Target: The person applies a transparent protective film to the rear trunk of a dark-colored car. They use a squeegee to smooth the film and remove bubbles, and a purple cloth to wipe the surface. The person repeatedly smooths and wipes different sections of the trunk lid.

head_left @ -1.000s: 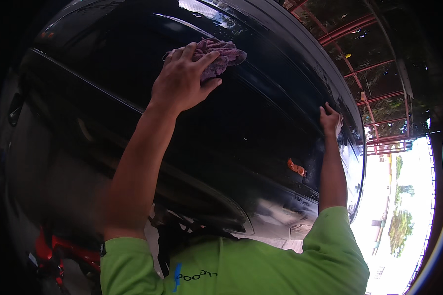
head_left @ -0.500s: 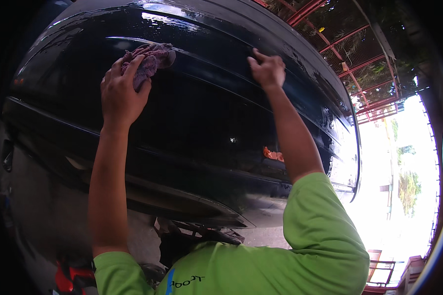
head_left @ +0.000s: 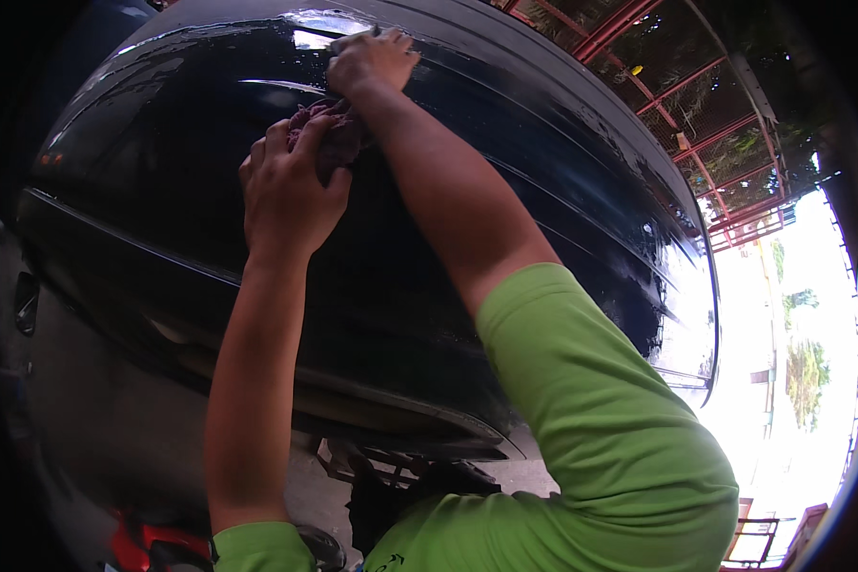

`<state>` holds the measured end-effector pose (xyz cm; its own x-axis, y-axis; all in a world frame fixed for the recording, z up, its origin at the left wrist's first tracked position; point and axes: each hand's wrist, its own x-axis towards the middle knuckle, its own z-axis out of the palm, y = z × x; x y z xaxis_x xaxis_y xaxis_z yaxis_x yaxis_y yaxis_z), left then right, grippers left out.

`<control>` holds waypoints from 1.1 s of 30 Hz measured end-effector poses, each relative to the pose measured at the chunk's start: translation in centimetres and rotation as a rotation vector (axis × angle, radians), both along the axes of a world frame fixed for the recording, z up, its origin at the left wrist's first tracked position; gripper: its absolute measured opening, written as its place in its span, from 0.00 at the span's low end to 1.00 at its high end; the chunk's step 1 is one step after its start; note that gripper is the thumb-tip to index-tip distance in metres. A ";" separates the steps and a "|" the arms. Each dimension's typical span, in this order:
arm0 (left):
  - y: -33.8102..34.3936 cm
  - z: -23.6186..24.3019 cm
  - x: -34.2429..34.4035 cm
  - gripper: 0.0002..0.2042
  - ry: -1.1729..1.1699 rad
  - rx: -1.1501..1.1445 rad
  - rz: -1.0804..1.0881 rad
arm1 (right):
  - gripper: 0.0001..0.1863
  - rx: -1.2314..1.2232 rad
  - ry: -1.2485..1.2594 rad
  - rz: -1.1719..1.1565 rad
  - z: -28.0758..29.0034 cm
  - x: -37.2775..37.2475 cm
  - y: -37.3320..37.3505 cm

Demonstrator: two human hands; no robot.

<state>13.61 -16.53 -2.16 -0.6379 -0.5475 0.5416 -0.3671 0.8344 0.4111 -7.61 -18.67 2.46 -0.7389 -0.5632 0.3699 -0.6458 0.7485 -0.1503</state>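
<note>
My left hand (head_left: 291, 195) grips a crumpled purple cloth (head_left: 334, 143) against the wet, dark, glossy vehicle body (head_left: 181, 162). Just above it, my right hand (head_left: 372, 62) presses on the body near a bright patch of reflection, its fingers bent over something greyish that is mostly hidden and that I cannot make out. My right forearm crosses the panel beside the cloth.
Red metal roof framework with mesh (head_left: 686, 100) spans the upper right. Bright daylight and greenery show at the far right. A red object, apparently a motorbike (head_left: 133, 539), stands at the lower left on a concrete floor (head_left: 86, 391).
My right hand has swung up and left from the panel's right side to beside the cloth. My left hand, with the cloth, moved left, then back slightly right and down.
</note>
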 end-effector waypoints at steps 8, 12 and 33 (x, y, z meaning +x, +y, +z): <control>-0.3 0.5 0.2 0.29 -0.021 -0.081 0.076 | 0.24 0.013 0.145 0.374 -1.2 -7.6 24.0; 0.0 0.2 -0.5 0.29 -0.072 -0.107 0.118 | 0.28 0.083 0.074 0.112 1.3 -10.5 50.1; -1.8 -1.2 -0.3 0.27 0.095 -0.187 0.043 | 0.37 0.176 -0.104 0.738 1.9 -12.9 38.1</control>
